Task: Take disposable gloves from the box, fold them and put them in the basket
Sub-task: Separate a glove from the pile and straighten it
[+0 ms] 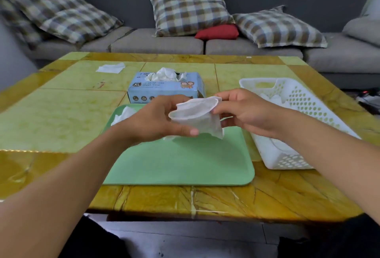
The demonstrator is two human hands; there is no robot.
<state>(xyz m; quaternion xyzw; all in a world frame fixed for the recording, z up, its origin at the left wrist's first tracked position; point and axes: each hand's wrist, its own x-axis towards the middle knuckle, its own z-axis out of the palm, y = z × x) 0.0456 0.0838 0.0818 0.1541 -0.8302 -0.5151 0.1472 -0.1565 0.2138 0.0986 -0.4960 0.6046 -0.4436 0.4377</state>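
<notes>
A translucent white disposable glove (197,116), partly folded, hangs in the air above the green tray (185,165). My left hand (156,117) holds its left side, thumb pressed under it. My right hand (244,109) pinches its right edge. Behind them stands the blue glove box (164,88) with crumpled gloves sticking out of its top. The white perforated basket (296,155) sits to the right with folded gloves (273,98) inside. Another loose glove (125,114) lies on the tray's far left corner, partly hidden by my left hand.
A flat white glove (111,68) lies on the yellow-green table (51,117) at the far left. A grey sofa with checked cushions (191,4) and a red cushion (218,32) runs behind the table. Dark items lie on the floor at right.
</notes>
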